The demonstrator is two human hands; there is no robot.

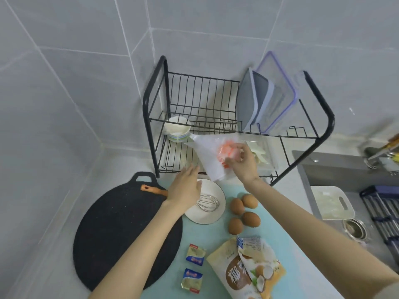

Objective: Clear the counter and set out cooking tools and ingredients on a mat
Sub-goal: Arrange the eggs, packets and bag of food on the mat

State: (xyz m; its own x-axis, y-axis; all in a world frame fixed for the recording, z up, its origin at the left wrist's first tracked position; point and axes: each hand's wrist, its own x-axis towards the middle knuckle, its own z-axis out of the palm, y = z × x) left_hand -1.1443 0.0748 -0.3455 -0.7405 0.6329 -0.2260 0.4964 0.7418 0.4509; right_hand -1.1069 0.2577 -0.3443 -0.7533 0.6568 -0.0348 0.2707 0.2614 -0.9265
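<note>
My right hand [243, 161] pinches a clear plastic bag [207, 156] with an orange-red patch, held in front of the lower shelf of a black dish rack [323, 134]. With fingers straight, my left hand [185, 186] hovers over the rim of a white plate [207, 216] that carries a wire whisk [208, 203]. On the light blue mat [280, 234] lie several brown eggs [244, 210], two small butter packets [194, 268] and an opened coconut flour bag [248, 270]. A round black griddle pan [121, 231] lies left of the plate.
The rack holds a white bowl [178, 128] and upright clear lidded containers [274, 98]. A sink [345, 175] at right contains a white cutting board [332, 201], a dark wire basket [384, 212] and a metal drain strainer [355, 230]. Grey tiled walls close off the left and back.
</note>
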